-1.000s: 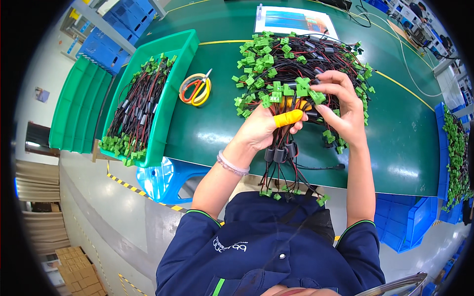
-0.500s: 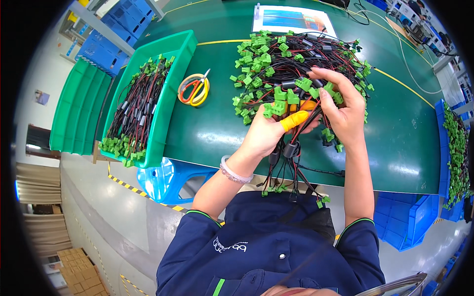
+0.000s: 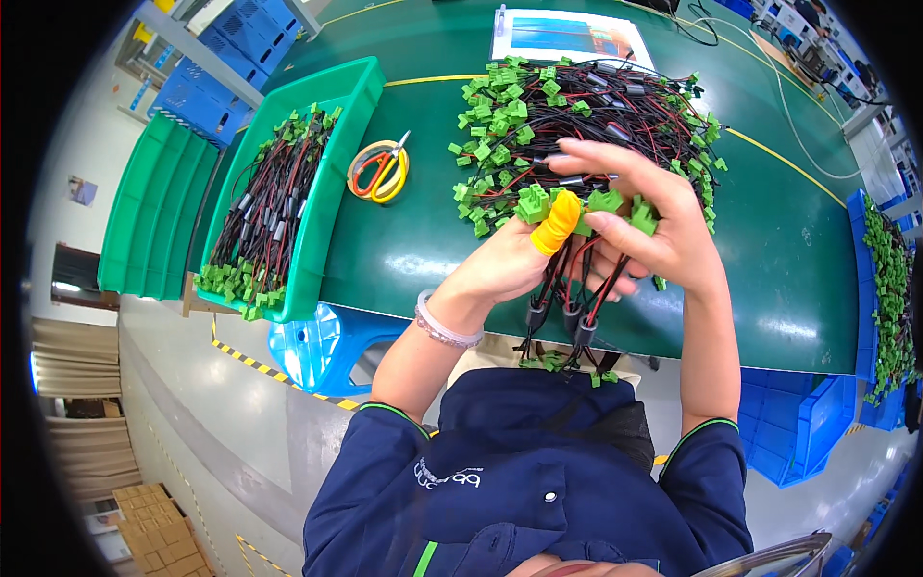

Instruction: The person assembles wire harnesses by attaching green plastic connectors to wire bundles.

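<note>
My left hand (image 3: 505,262) is closed round a bunch of black-and-red cables (image 3: 556,281), a yellow finger cot on its thumb. Green plug connectors (image 3: 604,201) stick up at the top of the bunch; dark cylindrical cores (image 3: 584,332) and more green ends hang below, past the table edge. My right hand (image 3: 668,216) curls round the connectors on the bunch's right side, its thumb against them and its upper fingers reaching over the pile behind. Just beyond both hands lies a large pile of the same cables (image 3: 615,101) on the green table.
Left of the pile lie scissors (image 3: 385,173) with red and yellow handles. A green bin (image 3: 332,207) holding similar cables stands farther left, above a blue stool (image 3: 322,351). A printed sheet (image 3: 572,38) lies behind the pile. Blue crates (image 3: 793,423) stand at right.
The held bunch has drawn together, with its hanging ends closer in. My right hand has shifted slightly, its fingers reaching farther left over the connectors. My left thumb now points more upright.
</note>
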`<state>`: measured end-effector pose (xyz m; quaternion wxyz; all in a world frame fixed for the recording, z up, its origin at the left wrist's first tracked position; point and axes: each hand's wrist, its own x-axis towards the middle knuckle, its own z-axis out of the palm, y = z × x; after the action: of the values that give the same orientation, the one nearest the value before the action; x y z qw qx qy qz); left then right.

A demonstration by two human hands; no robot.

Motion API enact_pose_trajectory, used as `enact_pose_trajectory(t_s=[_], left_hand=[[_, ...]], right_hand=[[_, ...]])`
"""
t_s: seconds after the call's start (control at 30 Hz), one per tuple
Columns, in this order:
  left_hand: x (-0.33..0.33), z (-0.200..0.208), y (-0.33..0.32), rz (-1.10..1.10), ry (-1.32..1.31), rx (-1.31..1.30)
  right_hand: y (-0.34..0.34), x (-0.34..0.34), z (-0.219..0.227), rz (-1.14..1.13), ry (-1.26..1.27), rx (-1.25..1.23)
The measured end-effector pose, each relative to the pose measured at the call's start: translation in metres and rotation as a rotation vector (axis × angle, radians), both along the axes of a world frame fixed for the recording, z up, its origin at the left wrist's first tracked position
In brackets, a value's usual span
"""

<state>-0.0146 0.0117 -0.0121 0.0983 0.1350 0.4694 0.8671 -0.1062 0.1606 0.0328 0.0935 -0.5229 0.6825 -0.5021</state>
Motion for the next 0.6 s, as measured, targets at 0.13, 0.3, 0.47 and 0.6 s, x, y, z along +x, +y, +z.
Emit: enact_pose_trajectory(t_s=[0.13,0.3,0.47,0.6], left_hand=[[-0.002,0.004,-0.001,0.003,-0.031,-0.1],[-0.004,0.005,0.0,0.026,-0.088,-0.055],[-0.003,0.006,0.001,-0.03,0.101,-0.246],[-0.004,0.014,-0.003,-0.132,0.09,-0.322]], right_hand=[[-0.007,-0.003,-0.001,0.099,0.235,-0.057],[-0.007,0.001,-0.001,-0.023,0.369,-0.017],[0.002,0.002,0.006,-0.154,0.599,0.034],[-0.001,0.002,0.006,-0.039,0.607,-0.155]])
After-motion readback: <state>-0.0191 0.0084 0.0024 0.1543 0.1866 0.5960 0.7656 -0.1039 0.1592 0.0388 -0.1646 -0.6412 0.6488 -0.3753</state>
